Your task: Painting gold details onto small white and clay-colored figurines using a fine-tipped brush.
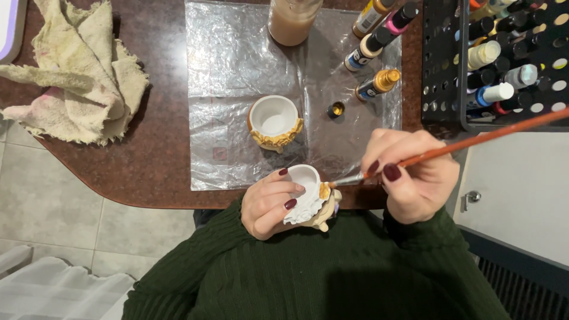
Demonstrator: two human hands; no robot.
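The left hand (272,201) wraps around a small white cup (308,198), its fingers hiding most of the near side, so the moulded shapes underneath are hard to make out. The right hand (415,178) pinches a paintbrush (468,144) with an orange handle; the tip touches the gold patch on the cup's rim, and the handle's far end runs out of view at the right. The cup is held just off the near edge of a dark brown table (154,148), above a green sweater (332,272). Pale floor tiles (47,207) show at the left. On the table lies a clear plastic sheet (237,65) with a second cup (274,121) trimmed in gold, a small gold cap (335,109), paint bottles (373,47) and a jar (291,21) cut off at the top. A crumpled rag (77,77) sits left, a black rack (504,59) of bottles right
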